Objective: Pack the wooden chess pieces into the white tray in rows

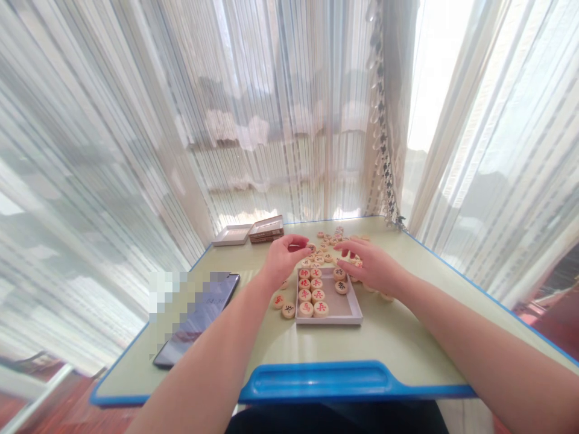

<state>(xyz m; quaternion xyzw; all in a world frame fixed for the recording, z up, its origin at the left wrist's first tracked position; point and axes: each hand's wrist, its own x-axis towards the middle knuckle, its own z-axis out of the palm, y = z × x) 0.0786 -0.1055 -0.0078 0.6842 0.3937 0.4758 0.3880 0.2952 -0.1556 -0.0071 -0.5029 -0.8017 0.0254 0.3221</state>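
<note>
A shallow white box tray (329,321) lies on the table in front of me. Red-marked Chinese chess pieces (318,295) fill two columns at its left, and black-marked pieces (341,287) lie at its upper right. Over the tray's far left corner, my left hand (284,259) is closed, with a Chinese chess piece (311,248) at its thumb and fingertips. My right hand (368,263) hovers at the far right side, fingers and thumb apart above loose pieces. Some pieces beneath it are hidden.
More loose pieces (328,258) are scattered beyond the tray, with several (288,310) on its left. A tablet-like dark device (199,325) lies at the left. Further back are a box lid (231,235) and a brown box (266,229). Blue edging (321,380) borders the table.
</note>
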